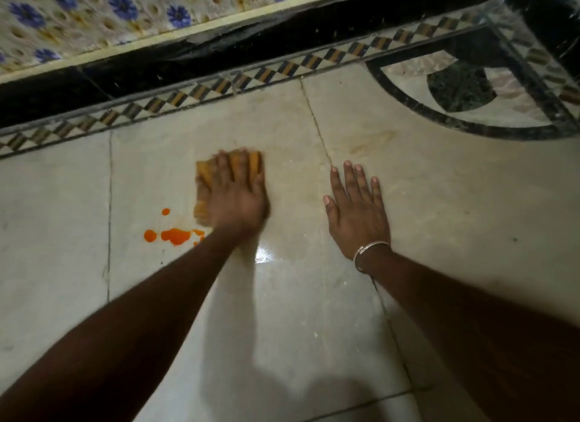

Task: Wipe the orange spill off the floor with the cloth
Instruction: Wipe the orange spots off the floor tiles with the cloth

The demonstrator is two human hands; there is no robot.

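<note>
An orange-brown cloth lies flat on the pale marble floor. My left hand presses down on it with straight, spread fingers and looks motion-blurred. Bright orange spill sits in blobs and drops just below and left of the cloth, beside my left wrist. My right hand rests flat on the floor to the right, fingers spread, with a silver bangle on the wrist. It holds nothing.
A black skirting and a checkered inlay border run along the wall above the hands. A floral tiled wall rises behind. A dark curved floor inlay fills the upper right corner. A wet sheen glints near my left wrist.
</note>
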